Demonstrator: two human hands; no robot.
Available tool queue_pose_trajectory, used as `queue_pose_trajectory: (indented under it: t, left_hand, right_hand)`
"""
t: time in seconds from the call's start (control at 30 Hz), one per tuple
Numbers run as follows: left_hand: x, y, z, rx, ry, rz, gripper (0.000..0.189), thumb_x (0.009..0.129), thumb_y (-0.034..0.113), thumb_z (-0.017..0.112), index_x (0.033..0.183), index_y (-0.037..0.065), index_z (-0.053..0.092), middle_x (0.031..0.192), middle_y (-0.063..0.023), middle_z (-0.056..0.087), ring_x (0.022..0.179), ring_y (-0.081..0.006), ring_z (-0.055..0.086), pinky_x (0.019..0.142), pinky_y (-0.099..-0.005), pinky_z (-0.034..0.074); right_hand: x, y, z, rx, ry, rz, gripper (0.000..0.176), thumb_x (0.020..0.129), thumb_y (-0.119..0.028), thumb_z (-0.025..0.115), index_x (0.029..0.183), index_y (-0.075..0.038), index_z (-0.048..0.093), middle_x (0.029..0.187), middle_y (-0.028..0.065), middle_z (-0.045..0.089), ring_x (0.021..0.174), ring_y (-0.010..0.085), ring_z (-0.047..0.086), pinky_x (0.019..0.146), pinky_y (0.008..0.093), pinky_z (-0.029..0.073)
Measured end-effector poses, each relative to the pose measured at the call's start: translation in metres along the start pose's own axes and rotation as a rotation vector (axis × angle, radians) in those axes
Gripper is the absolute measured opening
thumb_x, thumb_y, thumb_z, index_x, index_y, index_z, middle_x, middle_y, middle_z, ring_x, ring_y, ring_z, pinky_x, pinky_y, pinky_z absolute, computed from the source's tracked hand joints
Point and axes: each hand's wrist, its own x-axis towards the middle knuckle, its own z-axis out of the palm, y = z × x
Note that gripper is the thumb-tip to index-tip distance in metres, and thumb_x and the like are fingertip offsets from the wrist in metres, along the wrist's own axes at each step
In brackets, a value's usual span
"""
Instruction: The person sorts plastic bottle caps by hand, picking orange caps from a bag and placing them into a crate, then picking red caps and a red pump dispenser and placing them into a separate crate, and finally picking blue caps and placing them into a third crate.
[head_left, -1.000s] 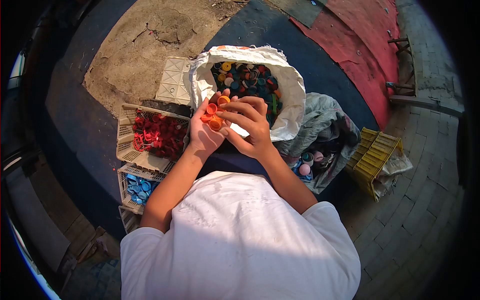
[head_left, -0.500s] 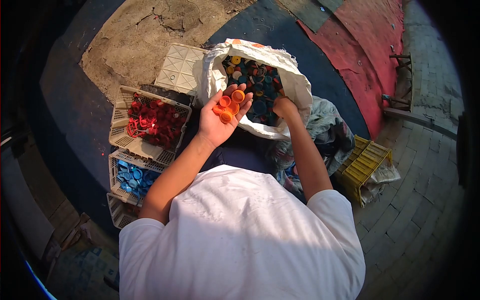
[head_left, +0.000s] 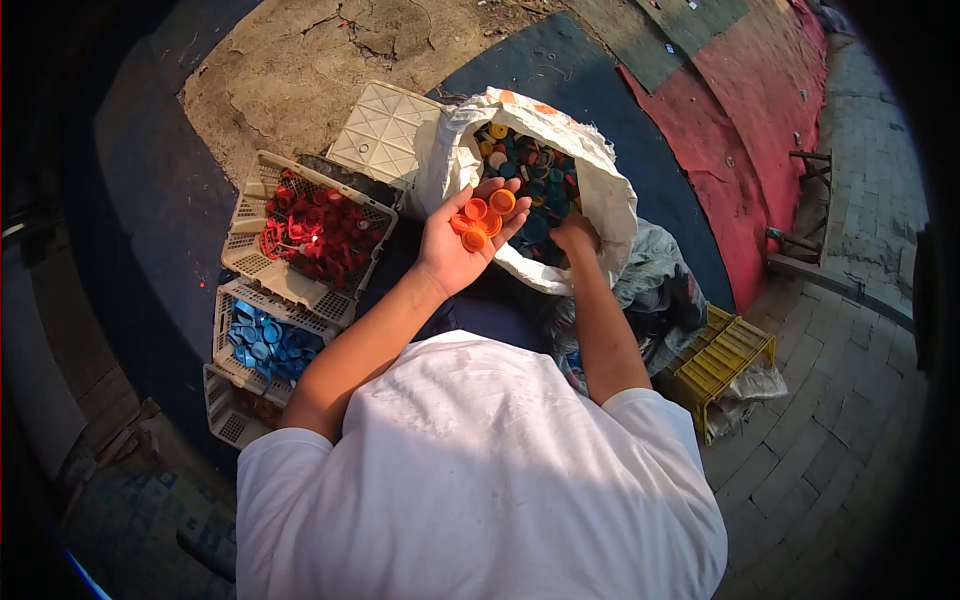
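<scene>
Several orange bottle caps rest in the upturned palm of my left hand, its fingers slightly curled beneath them. This hand is over the near left rim of a white woven sack. Inside the sack lies a heap of mixed bottle caps, mostly dark green and blue, with some yellow, white and red ones. My right hand reaches into the sack's right side, down at the caps. Its fingers look curled together, and their tips are hidden, so whatever they hold does not show.
On the left, one crate holds red caps and another holds blue caps. A third crate is partly hidden by my arm. An upturned pale crate lies behind. To the right are a plastic bundle and a yellow crate.
The view has shifted a little, moving the sack and crates slightly in the picture. My right hand reaches in among the caps at the sack's right side. The orange caps stay in my left palm.
</scene>
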Motion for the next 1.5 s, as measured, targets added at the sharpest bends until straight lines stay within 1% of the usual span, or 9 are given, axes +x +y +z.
queue_pose_trajectory:
  t: [0.23, 0.53, 0.73, 0.83, 0.93, 1.03, 1.13, 1.23, 1.5]
  left_hand:
    - [-0.004, 0.002, -0.002, 0.007, 0.001, 0.014, 0.038, 0.107, 0.025, 0.043, 0.13, -0.002, 0.057, 0.141, -0.0169, 0.058, 0.133, -0.0369, 0.053, 0.115, -0.0473, 0.044]
    - [-0.006, 0.001, -0.002, 0.04, 0.029, 0.024, 0.038, 0.106, 0.025, 0.044, 0.131, -0.002, 0.056, 0.141, -0.0171, 0.058, 0.133, -0.0367, 0.053, 0.115, -0.0477, 0.043]
    - [-0.008, 0.002, -0.003, 0.05, 0.029, 0.026, 0.038, 0.106, 0.024, 0.044, 0.131, -0.001, 0.056, 0.141, -0.0166, 0.058, 0.133, -0.0362, 0.053, 0.115, -0.0473, 0.043]
    - [-0.01, 0.002, -0.004, 0.053, 0.025, 0.022, 0.038, 0.106, 0.024, 0.044, 0.131, -0.001, 0.056, 0.141, -0.0165, 0.058, 0.133, -0.0362, 0.053, 0.115, -0.0473, 0.043]
    - [-0.01, 0.003, -0.002, 0.056, 0.016, 0.019, 0.038, 0.106, 0.024, 0.044, 0.131, -0.001, 0.056, 0.141, -0.0166, 0.058, 0.133, -0.0364, 0.053, 0.115, -0.0474, 0.043]
    - [-0.009, 0.004, 0.001, 0.054, 0.013, 0.017, 0.038, 0.106, 0.024, 0.043, 0.132, -0.002, 0.055, 0.141, -0.0171, 0.058, 0.133, -0.0365, 0.052, 0.116, -0.0476, 0.043]
    - [-0.006, 0.004, 0.003, 0.064, 0.022, 0.02, 0.038, 0.107, 0.024, 0.042, 0.132, -0.001, 0.055, 0.142, -0.0182, 0.057, 0.134, -0.0371, 0.052, 0.116, -0.0478, 0.042]
    - [-0.002, 0.004, 0.004, 0.09, 0.026, 0.018, 0.038, 0.107, 0.023, 0.04, 0.132, -0.001, 0.055, 0.143, -0.0187, 0.055, 0.135, -0.0376, 0.051, 0.116, -0.048, 0.042]
    - [0.006, 0.001, 0.014, 0.184, 0.039, -0.056, 0.039, 0.109, 0.026, 0.035, 0.134, 0.004, 0.054, 0.143, -0.0156, 0.056, 0.135, -0.0324, 0.053, 0.11, -0.0442, 0.048]
  right_hand:
    - [0.016, 0.003, 0.013, 0.166, -0.002, -0.001, 0.047, 0.082, -0.035, 0.08, 0.123, -0.014, 0.072, 0.129, 0.0098, 0.069, 0.12, 0.0292, 0.066, 0.096, 0.0429, 0.055]
    - [0.019, 0.009, 0.027, 0.201, 0.07, 0.018, 0.026, 0.081, -0.028, 0.076, 0.106, -0.02, 0.08, 0.118, 0.0099, 0.074, 0.111, 0.0308, 0.07, 0.095, 0.044, 0.055]
    - [0.02, 0.016, 0.019, 0.187, -0.019, -0.027, 0.037, 0.082, -0.033, 0.079, 0.115, -0.015, 0.076, 0.123, 0.0106, 0.072, 0.119, 0.0307, 0.067, 0.097, 0.0446, 0.055]
    - [0.031, 0.023, 0.026, 0.218, 0.025, -0.123, 0.03, 0.078, -0.035, 0.083, 0.105, -0.021, 0.081, 0.11, 0.0096, 0.076, 0.099, 0.0296, 0.073, 0.089, 0.0448, 0.056]
    - [0.024, 0.031, 0.019, 0.387, 0.137, -0.321, 0.031, 0.082, -0.031, 0.083, 0.107, -0.013, 0.08, 0.097, 0.0095, 0.076, 0.082, 0.0233, 0.071, 0.074, 0.04, 0.055]
    - [-0.039, 0.025, -0.03, 1.039, -0.146, -0.202, 0.027, 0.089, -0.024, 0.079, 0.107, -0.004, 0.076, 0.086, 0.0059, 0.071, 0.073, 0.0146, 0.064, 0.062, 0.0304, 0.049]
    - [-0.08, 0.031, -0.048, 1.661, -0.405, -0.461, 0.022, 0.094, -0.019, 0.074, 0.106, -0.001, 0.07, 0.084, 0.0025, 0.065, 0.072, 0.0097, 0.059, 0.058, 0.0234, 0.044]
    - [-0.116, 0.025, -0.062, 1.799, -0.479, -0.656, 0.016, 0.096, -0.015, 0.072, 0.105, -0.002, 0.067, 0.085, 0.0022, 0.064, 0.073, 0.0105, 0.06, 0.06, 0.0231, 0.044]
    - [-0.185, -0.027, -0.077, 1.574, -0.024, -0.943, 0.016, 0.091, -0.009, 0.077, 0.103, -0.001, 0.071, 0.09, 0.0007, 0.067, 0.073, 0.0057, 0.058, 0.062, 0.0217, 0.045]
